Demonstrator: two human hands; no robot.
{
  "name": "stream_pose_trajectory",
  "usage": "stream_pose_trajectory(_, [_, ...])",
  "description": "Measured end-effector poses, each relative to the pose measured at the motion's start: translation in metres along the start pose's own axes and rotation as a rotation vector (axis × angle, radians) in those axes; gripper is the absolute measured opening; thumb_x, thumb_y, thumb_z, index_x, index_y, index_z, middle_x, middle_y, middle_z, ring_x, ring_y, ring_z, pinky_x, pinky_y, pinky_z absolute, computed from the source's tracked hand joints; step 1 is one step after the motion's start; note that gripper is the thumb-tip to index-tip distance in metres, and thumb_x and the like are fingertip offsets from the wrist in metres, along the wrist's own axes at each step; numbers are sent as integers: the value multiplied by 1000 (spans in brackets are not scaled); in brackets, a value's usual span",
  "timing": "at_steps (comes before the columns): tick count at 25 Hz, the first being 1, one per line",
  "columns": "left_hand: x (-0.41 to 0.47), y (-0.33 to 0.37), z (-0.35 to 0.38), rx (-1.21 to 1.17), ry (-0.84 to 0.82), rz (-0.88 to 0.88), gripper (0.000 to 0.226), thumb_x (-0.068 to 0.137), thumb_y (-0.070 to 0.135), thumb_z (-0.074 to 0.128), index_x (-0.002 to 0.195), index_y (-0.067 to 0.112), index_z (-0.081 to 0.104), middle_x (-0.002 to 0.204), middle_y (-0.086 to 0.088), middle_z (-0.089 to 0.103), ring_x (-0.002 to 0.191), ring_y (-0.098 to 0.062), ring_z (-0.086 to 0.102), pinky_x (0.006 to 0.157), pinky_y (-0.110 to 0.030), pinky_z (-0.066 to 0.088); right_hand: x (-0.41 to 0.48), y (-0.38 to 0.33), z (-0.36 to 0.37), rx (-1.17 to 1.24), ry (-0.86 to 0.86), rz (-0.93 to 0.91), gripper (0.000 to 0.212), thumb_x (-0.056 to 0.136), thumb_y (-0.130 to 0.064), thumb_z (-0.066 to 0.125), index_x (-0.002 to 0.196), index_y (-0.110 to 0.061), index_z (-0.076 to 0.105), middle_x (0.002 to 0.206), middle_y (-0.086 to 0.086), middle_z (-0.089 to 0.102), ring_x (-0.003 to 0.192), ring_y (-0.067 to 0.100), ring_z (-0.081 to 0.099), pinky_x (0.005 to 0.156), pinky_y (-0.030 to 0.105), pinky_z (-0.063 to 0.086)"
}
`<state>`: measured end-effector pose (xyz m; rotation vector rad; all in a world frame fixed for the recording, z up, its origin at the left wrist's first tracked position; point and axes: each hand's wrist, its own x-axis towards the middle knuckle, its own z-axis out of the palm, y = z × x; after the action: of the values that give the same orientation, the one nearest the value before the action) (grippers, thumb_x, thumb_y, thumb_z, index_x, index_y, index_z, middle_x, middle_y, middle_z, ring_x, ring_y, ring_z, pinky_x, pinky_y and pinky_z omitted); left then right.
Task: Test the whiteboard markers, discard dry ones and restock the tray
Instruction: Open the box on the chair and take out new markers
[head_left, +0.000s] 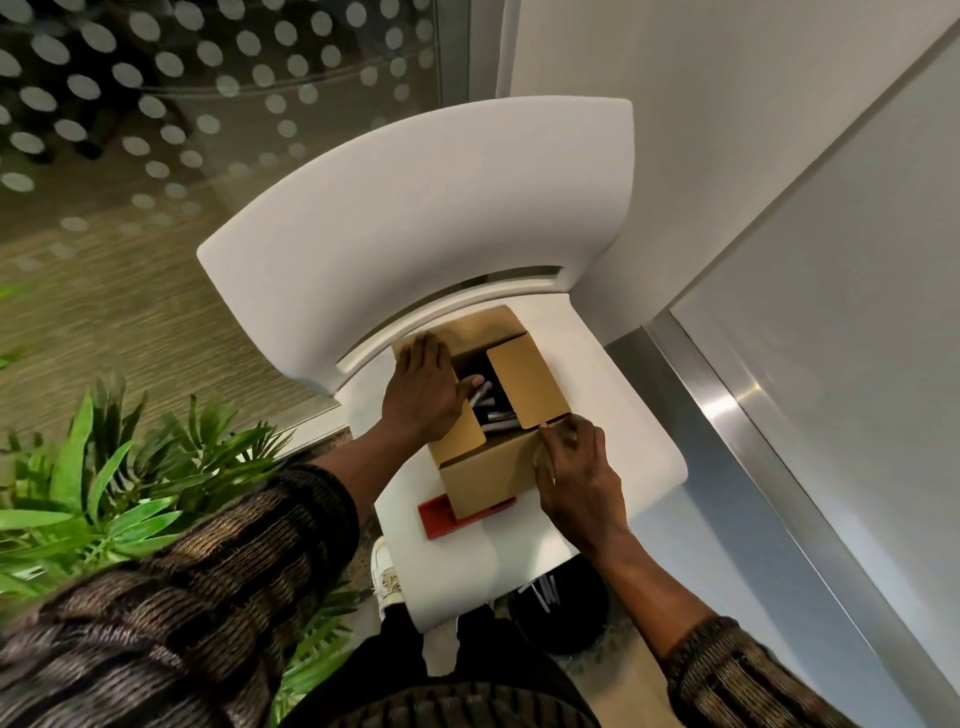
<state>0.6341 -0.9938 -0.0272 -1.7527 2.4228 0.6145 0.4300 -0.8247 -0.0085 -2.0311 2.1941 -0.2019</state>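
Note:
A brown cardboard box stands on the seat of a white chair, its top flaps partly open. Several whiteboard markers lie inside, seen through the gap between flaps. My left hand lies flat on the left flap, fingers straight, thumb at the opening. My right hand pinches the corner of the near flap at the box's right front edge. A red tray-like object pokes out from under the box at the front.
The chair's curved backrest rises behind the box. A whiteboard with a metal frame runs along the right. A green plant stands at left. A black bin sits on the floor under the seat's front edge.

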Motion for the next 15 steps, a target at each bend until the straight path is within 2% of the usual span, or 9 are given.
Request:
stream_pose_trajectory(3, [-1,4,4,-75,-20,-70,102,99,81,17,165,4,27,172,-19,31,161,-36,26,134,-49,18,-1,-2,1,31,-5,39,35,102,-26,63,134,-13,66,140,15,48,124,33,55,71,38,67])
stream_pose_trajectory(5, [3,3,3,-81,-37,-70,98,100,81,25,161,5,34,165,-18,42,154,-36,38,128,-49,26,-1,-5,0,74,8,55,33,100,-24,68,130,-12,68,139,14,49,124,33,56,72,39,66])
stream_pose_trajectory(7, [7,1,0,-62,-83,-46,94,101,79,34,160,6,35,162,-17,46,150,-36,43,124,-50,31,0,-5,-1,101,12,64,33,99,-24,70,129,-11,69,138,14,49,123,33,56,75,41,66])
stream_pose_trajectory(9, [7,-1,-5,-45,-108,-24,95,100,79,40,160,6,34,163,-17,44,151,-36,42,124,-50,33,1,-5,-1,83,-8,69,39,100,-31,68,134,-13,66,141,15,48,124,34,54,86,45,63])
stream_pose_trajectory(11, [3,3,-9,-50,-64,-30,91,102,73,46,161,6,32,167,-18,37,157,-37,34,128,-51,29,1,-8,-1,41,-30,62,44,101,-40,62,138,-17,63,146,16,46,128,36,52,97,48,57])
stream_pose_trajectory(15, [-13,16,-7,-67,34,-72,87,102,68,53,161,7,33,172,-17,30,162,-36,24,133,-53,21,-2,-20,2,-8,-43,-3,40,105,-47,52,134,-24,67,154,20,40,141,41,42,111,57,46])
